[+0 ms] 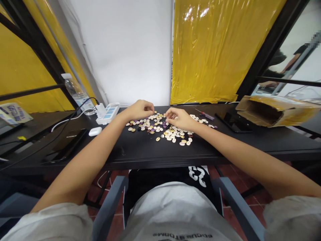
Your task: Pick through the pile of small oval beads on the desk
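Note:
A loose spread of small flat oval pieces (pixel 172 134), like two-holed buttons, covers the middle of the black table (pixel 145 152). Most are cream, with some yellow, purple and dark ones among them. At the far left side of the spread is my left hand (pixel 140 109), its fingers curled down and closed above the pieces. My right hand (pixel 181 119) rests low over the right part, thumb and fingers bent together in a pinch. Whatever is between the fingertips of either hand is too small or hidden to make out.
To the right lie a screwdriver (pixel 207 115), a dark phone (pixel 233 122) and an open cardboard box (pixel 271 112). On the left are a white earbud case (pixel 95 131), another dark phone (pixel 66 144), a power strip (pixel 108 113) with cables, and a plastic bottle (pixel 79 95).

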### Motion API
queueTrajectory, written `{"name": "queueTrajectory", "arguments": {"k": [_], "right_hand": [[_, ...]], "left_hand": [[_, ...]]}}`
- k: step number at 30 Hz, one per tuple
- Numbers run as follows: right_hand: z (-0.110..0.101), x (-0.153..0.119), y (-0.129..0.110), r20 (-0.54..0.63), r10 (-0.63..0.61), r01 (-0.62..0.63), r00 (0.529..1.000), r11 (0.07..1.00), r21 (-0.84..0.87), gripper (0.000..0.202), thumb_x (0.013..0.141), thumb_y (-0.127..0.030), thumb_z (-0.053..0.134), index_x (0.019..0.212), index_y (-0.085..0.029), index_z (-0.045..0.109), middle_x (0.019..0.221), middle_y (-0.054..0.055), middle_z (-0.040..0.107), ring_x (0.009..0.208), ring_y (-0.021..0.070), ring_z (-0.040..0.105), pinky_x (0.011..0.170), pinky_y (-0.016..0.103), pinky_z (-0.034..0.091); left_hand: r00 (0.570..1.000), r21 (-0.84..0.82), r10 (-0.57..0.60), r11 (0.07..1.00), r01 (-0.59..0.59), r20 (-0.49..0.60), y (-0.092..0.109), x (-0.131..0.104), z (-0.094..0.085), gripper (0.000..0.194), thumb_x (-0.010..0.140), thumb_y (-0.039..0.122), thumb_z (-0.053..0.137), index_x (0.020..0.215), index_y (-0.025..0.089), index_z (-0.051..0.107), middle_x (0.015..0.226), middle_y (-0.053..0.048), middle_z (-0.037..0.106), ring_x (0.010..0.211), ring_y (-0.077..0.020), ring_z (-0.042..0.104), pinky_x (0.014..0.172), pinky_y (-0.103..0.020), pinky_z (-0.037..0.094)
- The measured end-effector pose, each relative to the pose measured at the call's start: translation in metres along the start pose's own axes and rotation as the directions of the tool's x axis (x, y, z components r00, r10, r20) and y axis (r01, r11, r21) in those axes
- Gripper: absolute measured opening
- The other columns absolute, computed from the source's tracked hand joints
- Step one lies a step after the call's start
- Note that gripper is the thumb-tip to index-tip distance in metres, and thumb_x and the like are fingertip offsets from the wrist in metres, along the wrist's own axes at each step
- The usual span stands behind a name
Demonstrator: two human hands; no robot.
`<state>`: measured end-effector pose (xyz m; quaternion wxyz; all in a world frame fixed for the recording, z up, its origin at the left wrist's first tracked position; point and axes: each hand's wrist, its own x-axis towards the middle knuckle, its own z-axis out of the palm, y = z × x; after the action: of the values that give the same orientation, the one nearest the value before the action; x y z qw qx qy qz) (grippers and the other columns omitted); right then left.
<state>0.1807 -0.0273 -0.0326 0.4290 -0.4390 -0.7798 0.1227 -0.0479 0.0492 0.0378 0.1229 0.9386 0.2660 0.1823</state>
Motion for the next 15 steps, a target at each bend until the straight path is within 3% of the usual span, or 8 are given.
{"name": "queueTrajectory", "arguments": {"k": [4, 8, 10, 15], "right_hand": [[0.001, -0.002, -0.01, 0.092, -0.129, 0.138, 0.987, 0.986, -0.092, 0.012, 0.085, -0.025, 0.062, 0.094, -0.019, 0.068, 0.093, 0.006, 0.068, 0.09, 0.0204, 0.061, 0.083, 0.036, 0.046], [0.006, -0.005, -0.023, 0.251, -0.275, 0.32, 0.928, 0.934, -0.159, 0.023, 0.092, -0.029, 0.057, 0.109, -0.022, 0.069, 0.104, 0.008, 0.066, 0.102, 0.0238, 0.056, 0.094, 0.041, 0.042], [0.01, -0.007, -0.029, 0.317, -0.313, 0.379, 0.895, 0.909, -0.171, 0.029, 0.095, -0.031, 0.053, 0.119, -0.023, 0.067, 0.118, 0.011, 0.062, 0.11, 0.0254, 0.053, 0.098, 0.044, 0.041], [0.016, -0.009, -0.035, 0.418, -0.361, 0.468, 0.834, 0.864, -0.187, 0.033, 0.098, -0.033, 0.047, 0.123, -0.024, 0.066, 0.135, 0.014, 0.051, 0.126, 0.0288, 0.044, 0.108, 0.051, 0.032]], "left_hand": [[0.971, 0.113, -0.174, 0.981, 0.157, 0.167, -0.008, -0.004, -0.02, 0.023, 0.07, 0.026, 0.054, 0.074, 0.016, 0.073, 0.066, -0.003, 0.066, 0.059, -0.0134, 0.052, 0.056, -0.024, 0.038], [0.838, 0.184, -0.375, 0.927, 0.328, 0.397, -0.024, -0.01, -0.033, 0.023, 0.064, 0.031, 0.061, 0.073, 0.017, 0.077, 0.071, -0.006, 0.071, 0.06, -0.0147, 0.056, 0.057, -0.023, 0.042], [0.808, 0.169, -0.377, 0.926, 0.337, 0.453, -0.033, -0.012, -0.036, 0.025, 0.063, 0.032, 0.062, 0.075, 0.017, 0.077, 0.073, -0.007, 0.073, 0.061, -0.0148, 0.057, 0.057, -0.022, 0.044], [0.808, 0.17, -0.346, 0.938, 0.301, 0.477, -0.044, -0.014, -0.037, 0.026, 0.061, 0.029, 0.061, 0.077, 0.017, 0.077, 0.068, -0.006, 0.073, 0.055, -0.0133, 0.056, 0.054, -0.02, 0.043]]}}
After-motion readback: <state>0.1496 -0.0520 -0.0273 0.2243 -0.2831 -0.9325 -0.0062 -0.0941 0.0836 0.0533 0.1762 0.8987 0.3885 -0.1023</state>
